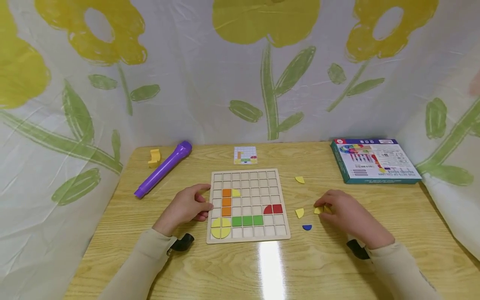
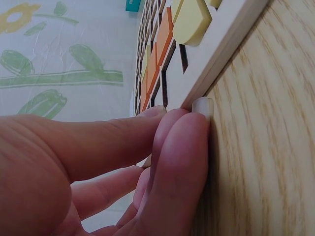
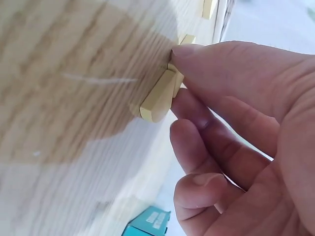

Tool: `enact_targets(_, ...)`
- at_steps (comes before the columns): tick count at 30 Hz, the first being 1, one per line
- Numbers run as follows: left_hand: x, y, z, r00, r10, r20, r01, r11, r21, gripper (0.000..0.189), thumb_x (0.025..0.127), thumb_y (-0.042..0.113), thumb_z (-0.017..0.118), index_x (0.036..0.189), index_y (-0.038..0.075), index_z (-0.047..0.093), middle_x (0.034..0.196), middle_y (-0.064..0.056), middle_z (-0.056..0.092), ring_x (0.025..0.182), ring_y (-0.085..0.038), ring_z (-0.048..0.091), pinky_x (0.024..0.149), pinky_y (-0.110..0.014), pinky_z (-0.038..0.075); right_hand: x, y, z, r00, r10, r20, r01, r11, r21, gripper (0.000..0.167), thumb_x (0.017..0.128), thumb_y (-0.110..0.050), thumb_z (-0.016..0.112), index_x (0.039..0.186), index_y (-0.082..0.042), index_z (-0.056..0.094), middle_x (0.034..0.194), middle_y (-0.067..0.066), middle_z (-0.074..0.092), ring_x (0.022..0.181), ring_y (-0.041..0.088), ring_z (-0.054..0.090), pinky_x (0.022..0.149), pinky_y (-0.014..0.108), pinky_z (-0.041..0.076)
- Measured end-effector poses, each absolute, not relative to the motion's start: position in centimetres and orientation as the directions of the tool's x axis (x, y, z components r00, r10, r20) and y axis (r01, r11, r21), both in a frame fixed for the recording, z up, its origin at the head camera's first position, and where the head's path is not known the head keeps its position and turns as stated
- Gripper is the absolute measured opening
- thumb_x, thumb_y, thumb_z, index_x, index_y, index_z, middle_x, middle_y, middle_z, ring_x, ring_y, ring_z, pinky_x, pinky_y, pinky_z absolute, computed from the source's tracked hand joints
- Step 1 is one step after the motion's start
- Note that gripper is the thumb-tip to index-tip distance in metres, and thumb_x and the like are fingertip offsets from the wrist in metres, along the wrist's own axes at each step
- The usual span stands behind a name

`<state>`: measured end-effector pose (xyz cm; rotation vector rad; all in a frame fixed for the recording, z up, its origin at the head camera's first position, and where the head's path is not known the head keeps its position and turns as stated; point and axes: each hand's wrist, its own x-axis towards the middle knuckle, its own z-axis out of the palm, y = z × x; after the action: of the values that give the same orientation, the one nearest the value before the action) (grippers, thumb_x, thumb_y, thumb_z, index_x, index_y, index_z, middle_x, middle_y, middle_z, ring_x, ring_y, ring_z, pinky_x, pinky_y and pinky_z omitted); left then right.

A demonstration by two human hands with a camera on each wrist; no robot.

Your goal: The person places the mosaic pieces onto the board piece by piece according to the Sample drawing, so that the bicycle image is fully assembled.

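A wooden grid board (image 1: 247, 238) lies on the table before me. Its cells hold orange squares (image 1: 226, 201), green squares (image 1: 247, 220), red pieces (image 1: 277, 208) and yellow quarter-circles (image 1: 216, 232), four of which form a full disc. My left hand (image 1: 187, 204) pinches the board's left edge, thumb on the rim and fingers against the side. Right of the board, my right hand (image 1: 346, 214) pinches a small yellow piece between thumb and forefinger, partly hidden by them. Another yellow quarter-circle (image 3: 160, 96) lies right beside those fingertips.
Loose yellow quarter-circles (image 1: 299, 213) and a blue half-circle (image 1: 307, 227) lie between board and right hand. Behind the board is a pattern card (image 1: 245, 155). A purple microphone-shaped tube (image 1: 163, 169) and a yellow stand (image 1: 154, 158) are at left, a game box (image 1: 376, 161) at back right.
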<state>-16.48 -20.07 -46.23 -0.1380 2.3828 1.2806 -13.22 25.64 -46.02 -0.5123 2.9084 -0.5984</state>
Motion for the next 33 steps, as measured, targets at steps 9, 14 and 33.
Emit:
enact_targets(9, -16.5, -20.1, -46.3, -0.904, 0.113, -0.412, -0.282, 0.567, 0.774, 0.07, 0.098, 0.01, 0.08, 0.161, 0.014, 0.049, 0.109, -0.016, 0.062, 0.074, -0.019, 0.073, 0.068, -0.032, 0.069, -13.6, 24.1, -45.2, -0.928, -0.367, -0.068, -0.306, 0.853, -0.423, 0.015, 0.095, -0.013, 0.083, 0.11, -0.017, 0.081, 0.11, -0.001, 0.074, 0.102, 0.02, 0.064, 0.097, 0.048, 0.062)
enact_targets(14, -16.7, -20.1, -46.2, -0.903, 0.127, -0.41, -0.282, 0.545, 0.789, 0.07, 0.099, 0.009, 0.079, 0.162, 0.014, 0.048, 0.111, -0.017, 0.061, 0.075, -0.02, 0.073, 0.069, -0.033, 0.07, -13.6, 21.4, -44.5, -0.918, -0.392, -0.056, -0.325, 0.828, -0.458, 0.015, 0.096, -0.016, 0.082, 0.111, -0.018, 0.081, 0.114, -0.002, 0.073, 0.109, 0.021, 0.066, 0.1, 0.049, 0.063)
enact_targets(33, -16.4, -20.0, -46.2, -0.905, 0.109, -0.412, -0.283, 0.57, 0.771, 0.071, 0.098, 0.01, 0.08, 0.162, 0.015, 0.049, 0.11, -0.016, 0.061, 0.074, -0.019, 0.072, 0.068, -0.032, 0.069, -12.2, 14.0, -46.1, -0.763, -0.637, 0.105, -0.623, 0.683, -0.382, 0.015, 0.09, -0.01, 0.087, 0.103, -0.015, 0.084, 0.102, -0.004, 0.072, 0.095, 0.012, 0.061, 0.08, 0.025, 0.061)
